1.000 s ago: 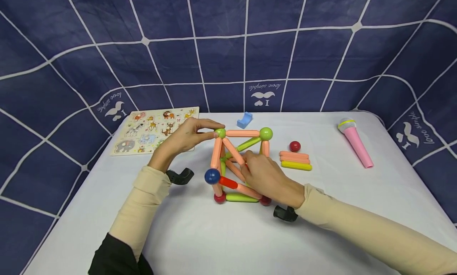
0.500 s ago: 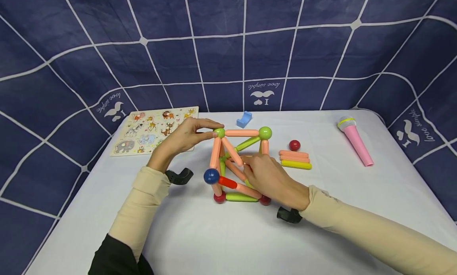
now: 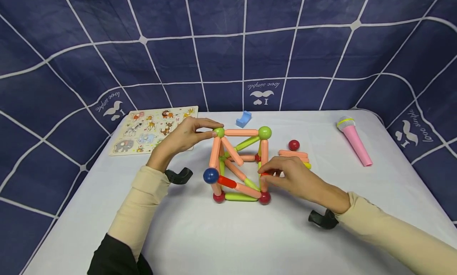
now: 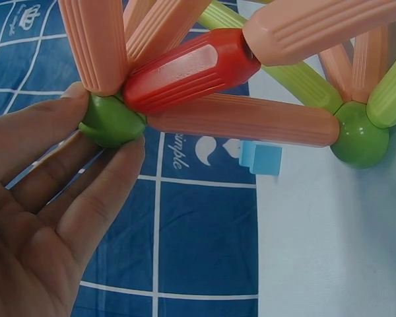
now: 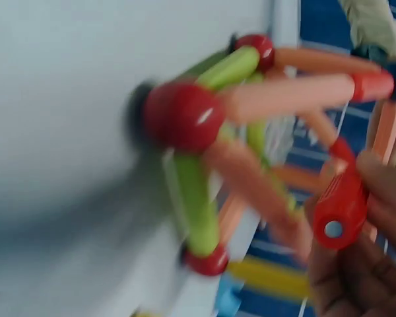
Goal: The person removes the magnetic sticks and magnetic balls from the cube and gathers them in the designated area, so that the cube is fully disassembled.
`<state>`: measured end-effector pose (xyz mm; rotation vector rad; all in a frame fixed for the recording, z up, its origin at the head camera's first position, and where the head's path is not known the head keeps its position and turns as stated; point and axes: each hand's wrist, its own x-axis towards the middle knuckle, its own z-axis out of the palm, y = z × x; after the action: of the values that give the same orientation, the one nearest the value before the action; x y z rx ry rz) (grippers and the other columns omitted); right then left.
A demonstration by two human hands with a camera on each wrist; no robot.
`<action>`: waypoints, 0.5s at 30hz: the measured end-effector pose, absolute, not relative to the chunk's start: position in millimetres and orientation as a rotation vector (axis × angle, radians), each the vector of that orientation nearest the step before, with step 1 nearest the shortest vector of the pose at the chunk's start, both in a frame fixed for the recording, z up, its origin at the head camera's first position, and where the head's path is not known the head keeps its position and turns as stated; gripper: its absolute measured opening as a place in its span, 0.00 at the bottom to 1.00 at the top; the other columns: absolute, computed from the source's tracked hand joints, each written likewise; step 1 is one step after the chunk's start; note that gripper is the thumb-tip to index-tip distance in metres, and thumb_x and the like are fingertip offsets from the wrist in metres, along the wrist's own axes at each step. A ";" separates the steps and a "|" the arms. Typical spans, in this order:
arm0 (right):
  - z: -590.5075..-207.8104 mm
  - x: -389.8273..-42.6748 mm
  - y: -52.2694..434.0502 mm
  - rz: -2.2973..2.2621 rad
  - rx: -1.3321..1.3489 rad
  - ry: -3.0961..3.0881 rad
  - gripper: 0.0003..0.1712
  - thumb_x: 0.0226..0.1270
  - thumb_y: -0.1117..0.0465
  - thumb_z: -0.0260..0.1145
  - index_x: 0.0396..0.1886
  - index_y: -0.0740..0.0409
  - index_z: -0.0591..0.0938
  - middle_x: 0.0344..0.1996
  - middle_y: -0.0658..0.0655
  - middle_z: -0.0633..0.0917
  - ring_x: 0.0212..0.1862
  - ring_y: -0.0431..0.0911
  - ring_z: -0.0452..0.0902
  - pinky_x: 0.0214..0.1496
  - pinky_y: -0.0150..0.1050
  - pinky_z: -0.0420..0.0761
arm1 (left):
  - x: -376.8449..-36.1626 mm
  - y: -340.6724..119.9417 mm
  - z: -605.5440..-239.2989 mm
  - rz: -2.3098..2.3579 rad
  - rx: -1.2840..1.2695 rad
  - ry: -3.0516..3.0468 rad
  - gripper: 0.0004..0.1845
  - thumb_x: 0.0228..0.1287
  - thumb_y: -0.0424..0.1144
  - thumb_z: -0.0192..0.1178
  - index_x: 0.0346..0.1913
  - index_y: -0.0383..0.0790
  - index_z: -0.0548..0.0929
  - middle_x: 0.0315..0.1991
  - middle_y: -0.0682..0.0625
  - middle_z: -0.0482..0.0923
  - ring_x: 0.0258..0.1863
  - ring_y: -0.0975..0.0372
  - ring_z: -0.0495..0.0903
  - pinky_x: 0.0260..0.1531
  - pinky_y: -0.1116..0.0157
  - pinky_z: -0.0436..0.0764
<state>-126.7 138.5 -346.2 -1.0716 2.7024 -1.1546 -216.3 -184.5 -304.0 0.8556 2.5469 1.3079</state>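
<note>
A frame of magnetic sticks and balls stands on the white table, with pink sticks (image 3: 241,132), light green sticks (image 3: 241,197) and balls at the corners. At its top left corner my left hand (image 3: 183,135) pinches a green ball (image 4: 112,122) between thumb and fingers. My right hand (image 3: 298,177) is beside the frame's right side, pinching a short red stick (image 5: 340,208) whose metal end faces the right wrist camera. A blue ball (image 3: 211,175) sits at the front left, joined to another red stick (image 3: 227,182). From the green ball one pink stick (image 3: 232,150) slants down to a free end.
Right of the frame lie a dark red ball (image 3: 294,145) and loose pink sticks (image 3: 293,153), with a yellow stick partly hidden by my right hand. A pink microphone (image 3: 355,142) is farther right. A blue block (image 3: 244,119) and an animal puzzle board (image 3: 143,138) lie behind.
My right hand has moved out of the frame's middle to its right side and now shows a red stick in its fingers. My left hand stays on the green ball.
</note>
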 end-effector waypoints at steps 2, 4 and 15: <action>-349.1 -128.9 154.3 -1.124 -1.103 2.732 0.12 0.58 0.65 0.75 0.43 0.52 0.89 0.35 0.38 0.85 0.36 0.36 0.76 0.35 0.31 0.77 | -215.7 -184.7 -303.7 1.307 0.847 2.547 0.17 0.67 0.35 0.64 0.58 0.40 0.84 0.58 0.47 0.80 0.63 0.56 0.72 0.62 0.51 0.70; -353.2 -132.3 169.0 -1.066 -1.091 2.784 0.13 0.56 0.65 0.76 0.41 0.51 0.89 0.35 0.39 0.85 0.36 0.37 0.75 0.33 0.32 0.76 | -215.5 -185.1 -302.8 1.308 0.844 2.550 0.17 0.67 0.35 0.64 0.58 0.40 0.84 0.58 0.47 0.80 0.63 0.56 0.72 0.62 0.51 0.70; -380.8 -175.1 251.6 -0.761 -0.785 3.106 0.12 0.55 0.68 0.76 0.40 0.59 0.89 0.33 0.50 0.87 0.36 0.44 0.80 0.38 0.41 0.80 | -214.6 -183.7 -302.1 1.318 0.856 2.537 0.17 0.67 0.35 0.64 0.57 0.42 0.84 0.58 0.48 0.80 0.63 0.57 0.72 0.62 0.53 0.70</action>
<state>-175.1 251.6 -380.8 -0.7845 3.1056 -0.7606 -214.6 -183.7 -302.1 0.8556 2.5373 1.3184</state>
